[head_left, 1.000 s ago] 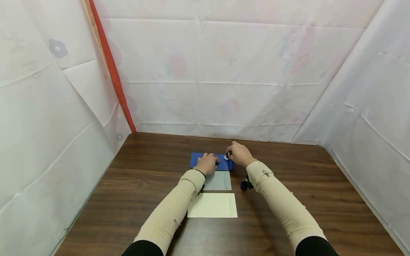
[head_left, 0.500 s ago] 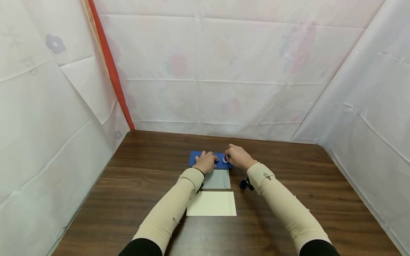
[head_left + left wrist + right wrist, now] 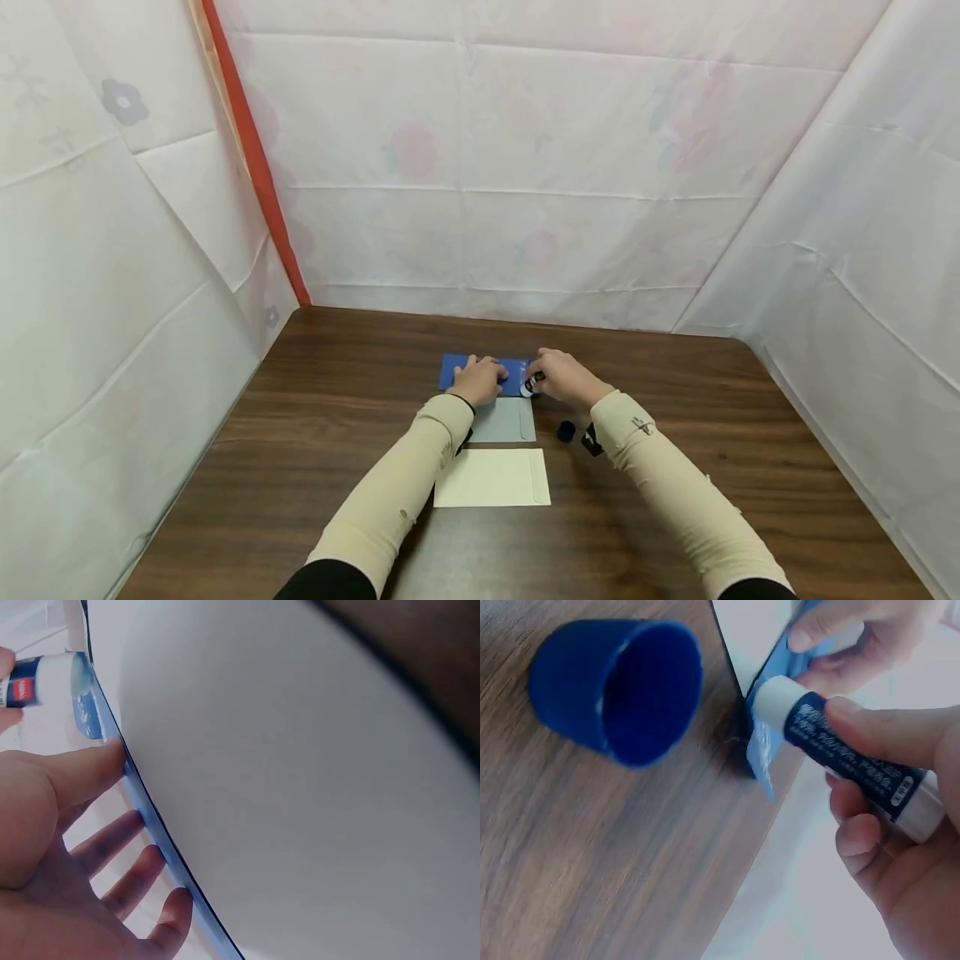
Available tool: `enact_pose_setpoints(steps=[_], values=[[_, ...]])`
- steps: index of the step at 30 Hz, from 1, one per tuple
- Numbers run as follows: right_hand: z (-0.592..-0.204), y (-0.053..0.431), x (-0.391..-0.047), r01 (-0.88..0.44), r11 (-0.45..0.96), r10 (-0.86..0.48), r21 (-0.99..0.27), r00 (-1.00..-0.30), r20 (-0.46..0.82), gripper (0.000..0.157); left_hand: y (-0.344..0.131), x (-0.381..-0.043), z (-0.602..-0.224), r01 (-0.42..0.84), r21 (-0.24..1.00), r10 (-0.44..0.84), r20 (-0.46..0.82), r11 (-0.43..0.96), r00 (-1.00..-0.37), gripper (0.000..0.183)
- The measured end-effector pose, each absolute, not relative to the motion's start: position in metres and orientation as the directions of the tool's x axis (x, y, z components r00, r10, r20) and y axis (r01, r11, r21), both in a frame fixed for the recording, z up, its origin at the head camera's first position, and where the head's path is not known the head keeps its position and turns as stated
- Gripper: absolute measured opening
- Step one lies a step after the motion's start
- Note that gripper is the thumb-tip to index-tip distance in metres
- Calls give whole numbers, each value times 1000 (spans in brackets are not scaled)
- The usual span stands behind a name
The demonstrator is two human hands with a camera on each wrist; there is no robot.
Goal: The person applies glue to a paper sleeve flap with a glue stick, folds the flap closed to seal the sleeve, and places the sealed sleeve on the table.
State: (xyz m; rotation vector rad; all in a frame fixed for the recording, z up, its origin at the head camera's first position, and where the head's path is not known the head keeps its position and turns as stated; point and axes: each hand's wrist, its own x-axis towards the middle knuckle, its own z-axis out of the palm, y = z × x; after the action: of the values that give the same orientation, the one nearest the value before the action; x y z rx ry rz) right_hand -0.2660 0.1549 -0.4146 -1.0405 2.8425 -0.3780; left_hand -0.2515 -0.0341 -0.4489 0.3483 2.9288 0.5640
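My left hand (image 3: 477, 381) presses with spread fingers on a blue envelope (image 3: 452, 367) at the far side of the table. In the left wrist view the fingertips lie along the envelope's edge. The right hand (image 3: 567, 377) grips an uncapped glue stick (image 3: 847, 754), its white end down at the near corner of the envelope's right-hand flap (image 3: 759, 754). Shiny wrinkled streaks show on that flap. A dark blue cap (image 3: 566, 682), open end visible, lies on the table near the right wrist.
A pale grey envelope (image 3: 506, 422) lies just in front of the blue one, partly under the left wrist. Nearer still is a cream envelope (image 3: 487, 479). White printed sheeting (image 3: 465, 242) walls the wooden table (image 3: 337, 417) at the back and sides.
The right hand has drawn the glue stick down the flap from its middle to the near corner. The left hand keeps its place on the envelope. More of the cap shows beside the wrist.
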Motion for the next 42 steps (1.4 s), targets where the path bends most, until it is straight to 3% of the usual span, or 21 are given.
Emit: enact_pose_setpoints(steps=[8,27,42], values=[[-414,160,-276,-553,778,-560,-298,-826,70,23,-36,-250,-447,194,385,243,-81,902,-967,29],[-429,135,-299,-465,861,-456,-207,-885,91,22,-38,-248,-452,191,382,242,-90,904,-966,29],[-425,132,-281,-551,820,-550,-153,-834,55,23,-38,-246,-444,177,376,233,-107,910,-967,29]])
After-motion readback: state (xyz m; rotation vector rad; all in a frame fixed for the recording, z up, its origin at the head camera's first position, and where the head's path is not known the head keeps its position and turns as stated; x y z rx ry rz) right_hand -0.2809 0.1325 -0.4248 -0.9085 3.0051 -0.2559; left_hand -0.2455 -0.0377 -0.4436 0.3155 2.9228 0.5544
